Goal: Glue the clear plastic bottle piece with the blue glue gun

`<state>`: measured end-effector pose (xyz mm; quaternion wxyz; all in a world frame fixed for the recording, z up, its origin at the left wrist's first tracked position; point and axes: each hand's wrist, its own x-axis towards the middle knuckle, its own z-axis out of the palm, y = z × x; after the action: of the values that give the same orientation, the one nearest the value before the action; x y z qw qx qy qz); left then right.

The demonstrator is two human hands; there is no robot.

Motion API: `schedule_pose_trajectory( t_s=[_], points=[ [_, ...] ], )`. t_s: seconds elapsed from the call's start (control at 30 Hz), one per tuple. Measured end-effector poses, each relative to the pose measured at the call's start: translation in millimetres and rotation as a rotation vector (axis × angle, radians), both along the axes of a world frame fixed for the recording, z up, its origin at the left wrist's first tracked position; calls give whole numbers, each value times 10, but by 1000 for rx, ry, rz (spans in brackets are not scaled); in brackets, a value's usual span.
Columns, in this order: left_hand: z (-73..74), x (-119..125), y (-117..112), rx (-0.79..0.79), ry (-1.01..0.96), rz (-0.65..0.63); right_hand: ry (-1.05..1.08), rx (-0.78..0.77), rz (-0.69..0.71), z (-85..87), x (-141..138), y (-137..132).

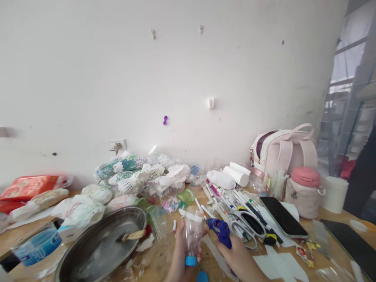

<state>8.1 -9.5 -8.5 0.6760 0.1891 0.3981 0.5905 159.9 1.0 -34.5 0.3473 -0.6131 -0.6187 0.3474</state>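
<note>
Single view from my head: faces forward toward wall [176, 70], looking down over cluttered table [323, 223], close range.

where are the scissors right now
The scissors lie on the table right of centre, just right of the blue glue gun, beside the markers and the phone.

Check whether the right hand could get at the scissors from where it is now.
Probably yes. The scissors lie on top of the pens just right of the blue glue gun, nothing covering them. But the right hand holds that glue gun, so it would likely have to put it down first.
</note>
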Motion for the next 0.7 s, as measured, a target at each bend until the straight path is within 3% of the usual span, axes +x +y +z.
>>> schedule_pose_trajectory(
  t_s=[0.33,0.7],
  points=[
    [44,85,-33,-2,8,-12,11,11,-8,18,0,-7],
    [-117,76,-4,16,55,-57,-127,22,87,178,25,-74]
  ],
)
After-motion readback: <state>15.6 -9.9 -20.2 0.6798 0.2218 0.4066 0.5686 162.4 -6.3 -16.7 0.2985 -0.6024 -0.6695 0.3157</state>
